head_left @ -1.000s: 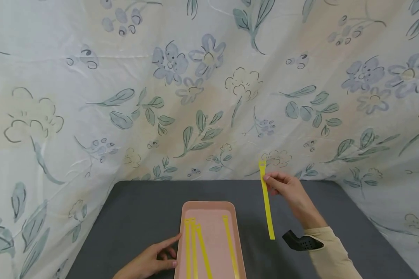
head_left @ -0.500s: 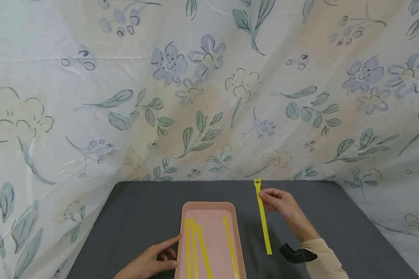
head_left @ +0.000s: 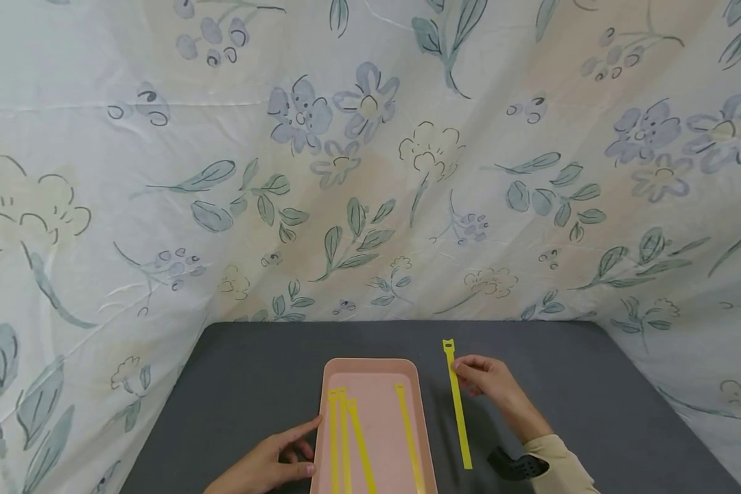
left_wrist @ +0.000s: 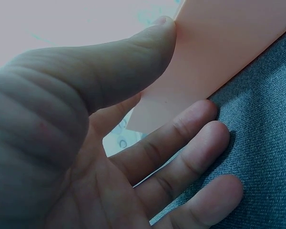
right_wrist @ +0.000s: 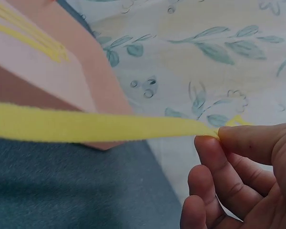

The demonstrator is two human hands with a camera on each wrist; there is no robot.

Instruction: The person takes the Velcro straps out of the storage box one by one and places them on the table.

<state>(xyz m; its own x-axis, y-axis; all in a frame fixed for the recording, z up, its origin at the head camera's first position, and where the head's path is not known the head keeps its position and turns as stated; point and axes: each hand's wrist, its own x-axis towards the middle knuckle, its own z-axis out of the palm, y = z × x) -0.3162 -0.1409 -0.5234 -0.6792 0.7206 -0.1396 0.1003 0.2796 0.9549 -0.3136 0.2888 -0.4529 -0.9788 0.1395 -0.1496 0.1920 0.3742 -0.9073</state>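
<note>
My right hand (head_left: 490, 387) pinches a yellow hook-and-loop cable tie (head_left: 459, 412) between thumb and fingers, just below its slotted head. The tie hangs nearly upright to the right of a pink tray (head_left: 424, 418). In the right wrist view, its yellow band (right_wrist: 95, 126) stretches left from the fingertips. At the tray's left side, my left hand (head_left: 268, 456) touches the wall with thumb and forefinger, its other fingers loosely bent. Inside the tray lie several like ties: a group on the left, including a slanted tie (head_left: 361, 442), and a single tie (head_left: 409, 436) on the right.
A dark grey cloth-covered table (head_left: 247, 377) lies under the tray. Behind and beside it hangs a floral curtain (head_left: 370, 206). A black wrist device (head_left: 519, 466) sits at the right sleeve (head_left: 558, 463). The tray's near end is cut off by the head view.
My right hand has come down and slightly left with the cable tie, closer to the tray's right side. The left hand and the ties in the tray have stayed put.
</note>
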